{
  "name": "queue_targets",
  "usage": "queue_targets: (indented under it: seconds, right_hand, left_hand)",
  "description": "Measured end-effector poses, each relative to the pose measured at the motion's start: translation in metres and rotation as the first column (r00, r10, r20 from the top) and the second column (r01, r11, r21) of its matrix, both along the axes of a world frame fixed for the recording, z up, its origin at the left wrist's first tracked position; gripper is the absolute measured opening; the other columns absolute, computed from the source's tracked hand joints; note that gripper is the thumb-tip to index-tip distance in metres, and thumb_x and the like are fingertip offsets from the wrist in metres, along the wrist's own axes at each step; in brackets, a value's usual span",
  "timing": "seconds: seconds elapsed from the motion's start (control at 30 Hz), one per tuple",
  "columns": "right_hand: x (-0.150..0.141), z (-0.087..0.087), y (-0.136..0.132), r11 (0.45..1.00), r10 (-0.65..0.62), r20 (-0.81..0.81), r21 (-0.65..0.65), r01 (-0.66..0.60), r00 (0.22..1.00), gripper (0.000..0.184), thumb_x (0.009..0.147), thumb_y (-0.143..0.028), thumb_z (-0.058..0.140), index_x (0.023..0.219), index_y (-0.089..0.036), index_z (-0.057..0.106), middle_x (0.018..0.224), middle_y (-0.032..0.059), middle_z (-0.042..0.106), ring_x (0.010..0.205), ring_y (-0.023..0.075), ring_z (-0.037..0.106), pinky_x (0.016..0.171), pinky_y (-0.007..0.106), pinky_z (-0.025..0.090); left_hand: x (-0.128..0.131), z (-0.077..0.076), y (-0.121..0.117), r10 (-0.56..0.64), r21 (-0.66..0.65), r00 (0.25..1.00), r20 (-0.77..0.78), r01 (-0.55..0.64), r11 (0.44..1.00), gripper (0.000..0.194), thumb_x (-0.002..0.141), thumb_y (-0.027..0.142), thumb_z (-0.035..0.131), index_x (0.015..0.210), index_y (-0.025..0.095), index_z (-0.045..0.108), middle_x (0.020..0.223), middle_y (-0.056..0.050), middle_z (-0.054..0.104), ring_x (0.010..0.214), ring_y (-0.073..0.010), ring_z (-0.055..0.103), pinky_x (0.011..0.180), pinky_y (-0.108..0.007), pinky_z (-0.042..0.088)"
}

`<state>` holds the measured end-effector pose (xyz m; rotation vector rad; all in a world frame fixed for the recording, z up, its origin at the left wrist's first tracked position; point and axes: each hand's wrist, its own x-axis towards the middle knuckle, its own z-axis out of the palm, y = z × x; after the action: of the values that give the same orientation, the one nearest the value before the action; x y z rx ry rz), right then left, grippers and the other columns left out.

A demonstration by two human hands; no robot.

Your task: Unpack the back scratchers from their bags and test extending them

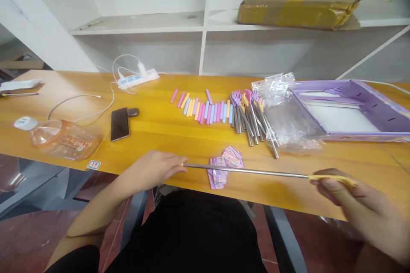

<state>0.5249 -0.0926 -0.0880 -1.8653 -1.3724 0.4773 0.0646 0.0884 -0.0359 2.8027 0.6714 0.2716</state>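
A long thin metal rod [250,171] stretches level above the table's front edge, held at both ends. My left hand [158,168] is closed round its left end, where a bit of yellow shows. My right hand [355,204] pinches the yellow tip [333,178] at its right end. Under the rod lies a small stack of pink and purple cards [224,166]. Farther back sits a bundle of short metal rods with coloured hand-shaped heads [251,115], next to a row of pastel sleeves [205,108].
The wooden table [166,132] also carries a dark phone [120,123], a clear orange bottle lying down [60,138], a power strip with white cables [137,77], crumpled clear bags [288,115] and a purple tray box [352,108]. A taped parcel [304,6] lies on the white shelf.
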Motion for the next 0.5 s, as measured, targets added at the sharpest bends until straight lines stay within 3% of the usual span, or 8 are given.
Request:
queue_targets:
  seconds: [0.07,0.2,0.33,0.5]
  right_hand:
    - [-0.051,0.011,0.012,0.980,0.190,-0.101,-0.043,-0.195,0.977,0.055,0.106,-0.074,0.056,0.087,-0.027,0.078,0.091,0.0133,0.077,0.077,0.0241,0.076,0.066,0.033,0.063]
    - [-0.123,0.014,0.027,0.955,0.297,-0.077,0.006,-0.297,0.952,0.047,0.115,-0.060,0.046,0.096,-0.026,0.073,0.082,0.0044,0.074,0.069,0.0200,0.069,0.064,0.031,0.057]
    - [-0.137,0.001,0.032,0.933,0.358,0.002,-0.029,-0.358,0.934,0.039,0.118,-0.048,0.043,0.104,-0.024,0.071,0.095,0.0050,0.079,0.082,0.0210,0.074,0.073,0.031,0.057]
    - [-0.147,-0.013,0.034,0.905,0.417,0.081,0.058,-0.422,0.905,0.032,0.120,-0.037,0.042,0.109,-0.022,0.068,0.100,0.0063,0.079,0.084,0.0211,0.076,0.075,0.032,0.057]
  left_hand:
    - [0.018,-0.012,-0.007,-0.091,0.045,0.996,0.019,0.090,0.995,0.047,0.120,0.048,0.042,0.125,0.017,0.076,0.101,-0.009,0.084,0.080,-0.0192,0.080,0.067,-0.026,0.056]
    - [0.046,-0.034,-0.019,-0.140,0.045,0.988,0.064,0.137,0.990,0.051,0.122,0.047,0.034,0.123,0.016,0.074,0.097,-0.008,0.083,0.078,-0.0194,0.080,0.066,-0.028,0.056]
    - [0.050,-0.041,-0.017,-0.149,0.068,0.989,0.013,0.148,0.987,0.049,0.122,0.046,0.034,0.129,0.014,0.071,0.101,-0.008,0.083,0.083,-0.0199,0.080,0.068,-0.029,0.058]
    - [0.051,-0.044,-0.016,-0.192,0.134,0.981,-0.017,0.193,0.972,0.046,0.122,0.045,0.037,0.121,0.014,0.071,0.087,-0.005,0.078,0.069,-0.0181,0.075,0.058,-0.027,0.051]
